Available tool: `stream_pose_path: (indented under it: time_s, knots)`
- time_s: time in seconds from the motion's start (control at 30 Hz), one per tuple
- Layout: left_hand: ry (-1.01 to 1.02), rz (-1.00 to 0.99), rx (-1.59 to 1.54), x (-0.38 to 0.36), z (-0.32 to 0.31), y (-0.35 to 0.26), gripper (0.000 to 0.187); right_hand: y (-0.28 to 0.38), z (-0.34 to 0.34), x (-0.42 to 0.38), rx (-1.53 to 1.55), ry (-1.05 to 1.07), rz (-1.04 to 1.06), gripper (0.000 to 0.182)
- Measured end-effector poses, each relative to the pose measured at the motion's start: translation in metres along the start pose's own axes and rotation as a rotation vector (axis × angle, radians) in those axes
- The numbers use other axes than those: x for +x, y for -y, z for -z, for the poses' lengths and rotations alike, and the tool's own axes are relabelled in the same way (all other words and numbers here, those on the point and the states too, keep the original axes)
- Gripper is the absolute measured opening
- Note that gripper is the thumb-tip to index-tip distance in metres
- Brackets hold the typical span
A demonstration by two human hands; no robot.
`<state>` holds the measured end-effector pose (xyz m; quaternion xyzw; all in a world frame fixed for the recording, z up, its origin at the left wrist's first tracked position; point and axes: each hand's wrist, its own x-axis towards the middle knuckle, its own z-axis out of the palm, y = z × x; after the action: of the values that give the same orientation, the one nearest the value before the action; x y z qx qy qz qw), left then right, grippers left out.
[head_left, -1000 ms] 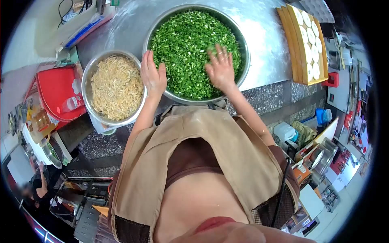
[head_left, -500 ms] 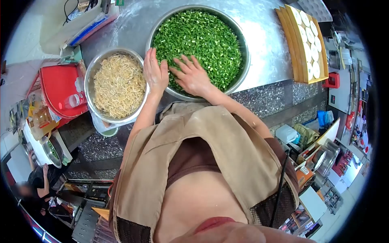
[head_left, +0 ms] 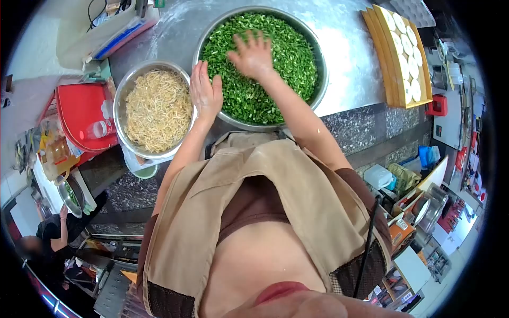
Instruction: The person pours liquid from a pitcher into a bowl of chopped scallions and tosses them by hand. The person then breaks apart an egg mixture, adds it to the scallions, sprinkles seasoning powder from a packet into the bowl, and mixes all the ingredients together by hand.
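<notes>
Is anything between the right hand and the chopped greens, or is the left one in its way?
Nothing visible stands between the right hand and the chopped greens. The left hand is at the left side of the large bowl, beside the smaller bowl, and does not block it.

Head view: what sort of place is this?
Probably a commercial kitchen: a large metal bowl heaped with chopped greens, another bowl of what look like bean sprouts, and a wooden tray of white rounds, perhaps dough.
</notes>
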<state>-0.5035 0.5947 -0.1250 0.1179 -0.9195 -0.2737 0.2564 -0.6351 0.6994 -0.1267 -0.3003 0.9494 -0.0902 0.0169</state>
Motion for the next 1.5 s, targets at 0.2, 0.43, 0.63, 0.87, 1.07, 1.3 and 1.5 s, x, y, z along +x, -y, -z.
stream_pose_path:
  time_s: [0.2, 0.43, 0.63, 0.87, 1.07, 1.3, 1.5]
  knots:
    - [0.02, 0.029, 0.015, 0.0, 0.0, 0.001, 0.045, -0.005, 0.021, -0.088, 0.114, 0.006, 0.461, 0.052]
    - [0.12, 0.309, -0.293, -0.004, 0.0, -0.03, 0.058, -0.076, 0.057, -0.105, 0.559, -0.006, -0.192, 0.068]
    - [0.391, 1.181, -1.22, 0.041, 0.001, -0.016, 0.066, -0.135, 0.026, -0.062, 0.947, 0.208, -0.938, 0.092]
    - [0.616, 1.23, -1.128, 0.068, -0.042, -0.009, 0.08, -0.142, -0.006, 0.0, 1.257, 0.53, -1.076, 0.09]
    - [0.743, 1.017, -0.987, 0.076, -0.04, -0.023, 0.088, -0.101, 0.058, -0.006, 1.131, 0.582, -0.766, 0.083]
    - [0.667, 0.627, -1.028, 0.081, -0.013, -0.063, 0.078, -0.045, 0.095, -0.03, 1.174, 0.238, -0.659, 0.081]
    - [0.658, 1.353, -1.192, 0.041, 0.009, -0.022, 0.074, -0.078, 0.071, -0.103, 1.614, 0.262, -1.205, 0.06]
